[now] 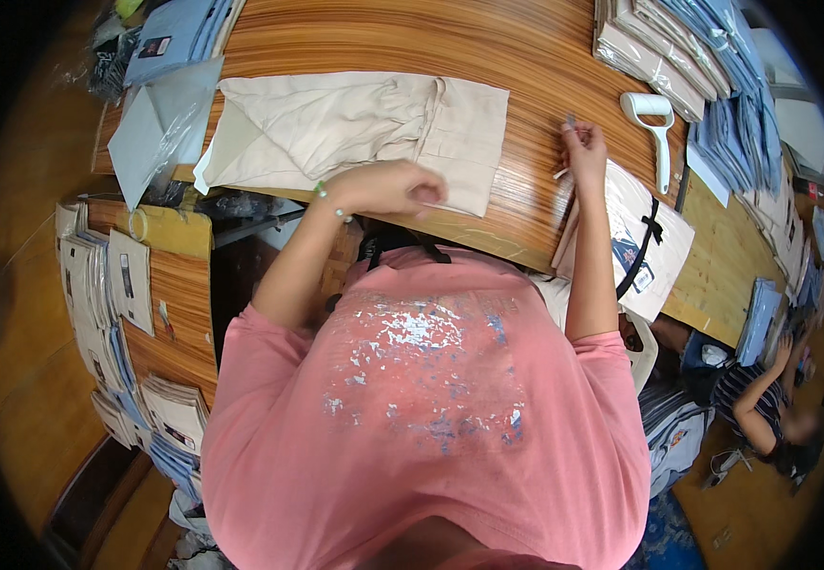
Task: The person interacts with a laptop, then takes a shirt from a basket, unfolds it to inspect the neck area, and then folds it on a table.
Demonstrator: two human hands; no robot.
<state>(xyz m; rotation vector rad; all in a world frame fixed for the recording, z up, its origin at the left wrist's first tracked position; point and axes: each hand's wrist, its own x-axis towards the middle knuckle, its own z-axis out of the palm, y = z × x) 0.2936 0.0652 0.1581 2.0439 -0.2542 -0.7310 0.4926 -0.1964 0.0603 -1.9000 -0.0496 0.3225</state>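
A folded cream garment (336,119) lies along the near side of the wooden table, creased in the middle. Over its near edge is my left hand (391,187), fingers curled in; whether they grip anything is hidden. My right hand (585,152) is raised right of the garment, apart from it. Thumb and fingers there pinch a small grey piece (572,122), too small to make out. Below that hand, a pack of folded cream clothing (659,242) with a black ribbon and a tag sits at the table's right corner.
A white lint roller (661,142) lies at the right. Bagged cream and blue garments (654,57) are stacked at the back right. Clear plastic sleeves (170,119) lie at the left. More cream piles (89,294) stand on the left table. Another person (764,408) is at the lower right.
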